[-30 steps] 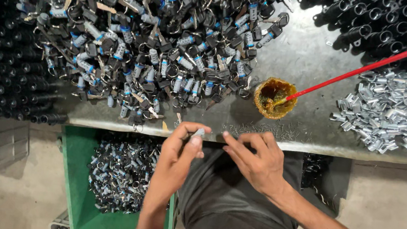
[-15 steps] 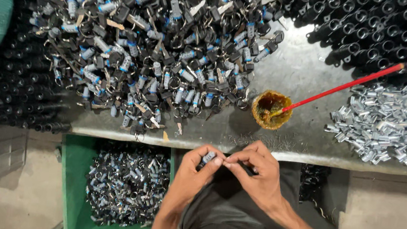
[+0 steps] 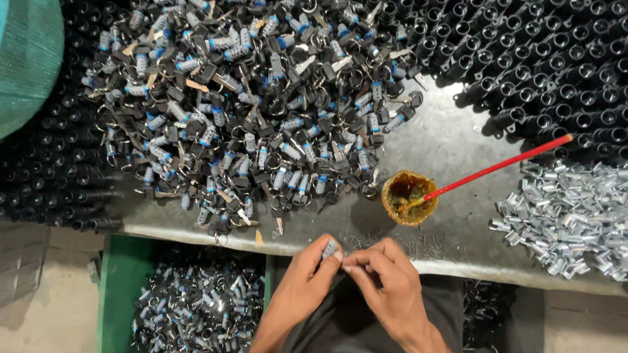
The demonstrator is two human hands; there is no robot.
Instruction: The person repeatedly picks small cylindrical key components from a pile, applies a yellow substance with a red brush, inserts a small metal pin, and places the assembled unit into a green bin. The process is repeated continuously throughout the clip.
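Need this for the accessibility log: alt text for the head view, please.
Seen from above, the left hand and right hand meet on a small silver part at a grey bench's edge, facing a heap of keyed lock parts, a grease pot and a green crate.

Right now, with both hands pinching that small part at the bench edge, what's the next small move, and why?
Probably lower the small silver part into the green crate under the left hand. Both hands, the right hand too, pinch it at the table edge, and the crate already holds a heap of similar pieces.
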